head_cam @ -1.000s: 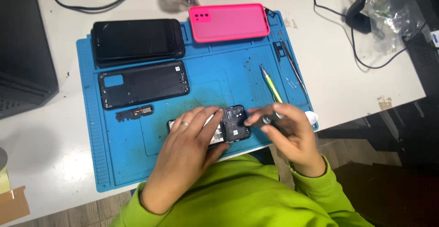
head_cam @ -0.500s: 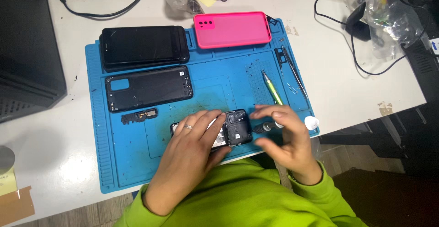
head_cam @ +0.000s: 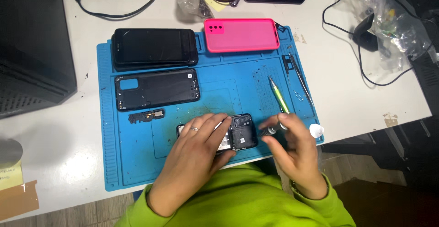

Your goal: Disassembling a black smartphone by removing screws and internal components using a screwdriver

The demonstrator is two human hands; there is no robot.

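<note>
An opened phone [head_cam: 238, 137] lies back-up near the front edge of the blue work mat [head_cam: 137, 163]. My left hand [head_cam: 196, 156], with a ring on one finger, presses flat on the phone's left part and covers most of it. My right hand [head_cam: 292, 151] is just right of the phone, fingers closed around the grey grip of a green-handled screwdriver [head_cam: 280, 99]. The tool's shaft lies on the mat and points away from me.
On the mat lie a black phone [head_cam: 155, 47], a pink phone case [head_cam: 241, 35], a black back cover [head_cam: 157, 89], a small black part [head_cam: 146, 116] and tweezers [head_cam: 299, 78]. A dark box [head_cam: 32, 48] stands left. Cables [head_cam: 366, 48] and plastic bags crowd the far right.
My right hand has drawn away from the phone's right end to the screwdriver and closed on its grip. My left hand stays on the phone. The view has shifted closer.
</note>
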